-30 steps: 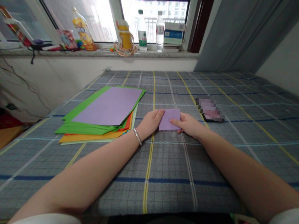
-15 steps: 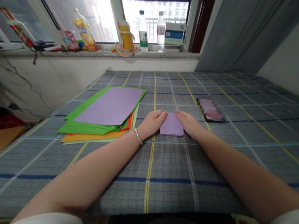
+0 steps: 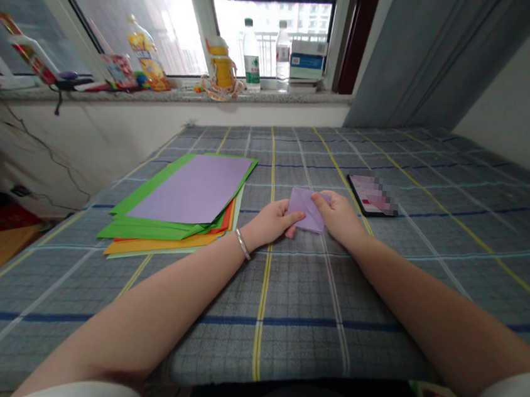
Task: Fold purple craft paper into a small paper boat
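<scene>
A small folded square of purple paper [image 3: 309, 214] is held between both hands over the checked cloth. My left hand [image 3: 278, 220], with a silver bangle at its wrist, pinches the paper's left side, thumb on top and fingers beneath. At the upper right edge, my right hand [image 3: 339, 216] grips it with the thumb laid across the top. Faint crease lines show on the paper's face. To the left lies a stack of coloured sheets, with a large purple sheet [image 3: 195, 188] topmost and green sheets [image 3: 148, 230] under it, then orange and pale ones.
A phone [image 3: 372, 196] lies right of my hands on the plaid cloth [image 3: 212, 338]. Bottles [image 3: 252, 61], a yellow cup [image 3: 222, 67] and boxes [image 3: 306, 61] stand along the windowsill [image 3: 182, 89]. A grey curtain [image 3: 430, 64] hangs at the back right.
The folded paper has turned and tilted slightly, lifting at its top. My left hand has shifted from its top corner to the lower left side; the right thumb now lies further over it.
</scene>
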Tool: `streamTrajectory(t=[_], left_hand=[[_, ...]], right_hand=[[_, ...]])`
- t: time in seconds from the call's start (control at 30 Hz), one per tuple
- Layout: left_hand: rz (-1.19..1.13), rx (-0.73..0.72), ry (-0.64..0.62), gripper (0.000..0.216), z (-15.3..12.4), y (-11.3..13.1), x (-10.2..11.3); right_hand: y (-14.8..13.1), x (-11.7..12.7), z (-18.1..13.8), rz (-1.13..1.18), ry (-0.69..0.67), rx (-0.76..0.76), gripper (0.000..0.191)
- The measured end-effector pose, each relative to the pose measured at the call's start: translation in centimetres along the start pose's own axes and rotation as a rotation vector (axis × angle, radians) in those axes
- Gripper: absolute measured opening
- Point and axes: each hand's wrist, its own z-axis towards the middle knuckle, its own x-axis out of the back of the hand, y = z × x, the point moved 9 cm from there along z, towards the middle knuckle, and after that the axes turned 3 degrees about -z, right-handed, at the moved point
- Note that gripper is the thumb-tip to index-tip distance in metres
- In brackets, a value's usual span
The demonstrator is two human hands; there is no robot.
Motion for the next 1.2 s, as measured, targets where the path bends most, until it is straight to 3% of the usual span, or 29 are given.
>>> streamTrajectory(t=[0.17, 0.4, 0.7, 0.8, 0.97, 1.07, 1.2], left_hand=[[0.067, -0.040, 0.174, 0.025, 0.3, 0.0, 1.8], [0.122, -0.085, 0.238, 0.029, 0.1, 0.2, 2.7], [0.183, -0.156, 0.368, 0.027, -0.2, 0.7, 3.6], [0.263, -0.173, 0.382, 0.031, -0.3, 0.8, 3.7], [0.359, -0.170, 0.360, 0.031, -0.3, 0.6, 3.4], [0.335, -0.287, 0.388, 0.024, -0.7, 1.7, 3.3], [0.395, -0.470, 0.496, 0.017, -1.7, 3.7, 3.7]], right_hand=[[0.7, -2.2, -0.5, 0.207, -0.250, -0.088, 0.023], [1.0, -2.3, -0.1, 0.321, -0.170, -0.083, 0.024], [1.3, -3.1, -0.3, 0.350, -0.281, -0.115, 0.021], [1.2, -3.0, 0.1, 0.341, -0.258, -0.085, 0.019], [1.6, -2.7, 0.5, 0.187, -0.191, -0.040, 0.015], [1.5, -2.2, 0.4, -0.060, -0.143, 0.026, 0.012], [-0.1, -1.2, 0.1, -0.272, -0.036, 0.223, 0.016]])
